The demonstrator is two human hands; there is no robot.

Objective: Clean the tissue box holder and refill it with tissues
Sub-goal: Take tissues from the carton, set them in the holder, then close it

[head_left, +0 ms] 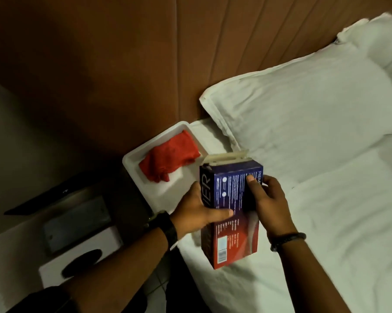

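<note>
A blue and red cardboard tissue box (230, 236) lies on the white bed, its far end flap (226, 157) open. My left hand (198, 211) grips its left side with the thumb across the top. My right hand (266, 199) holds its right edge, fingers on the top face. Just beyond, at the bed's corner, lies a white shallow part of the tissue box holder (165, 190) with a crumpled red cloth (170, 160) in it. On the nightstand to the left stands the white holder cover (55, 267) with a dark oval slot (82, 263).
Two white pillows (303, 109) rest against the brown padded headboard (145, 64). A nightstand (21, 166) at the left carries a dark flat device (50, 197) and a grey rectangular object (77, 222). White bedding (348, 222) spreads to the right.
</note>
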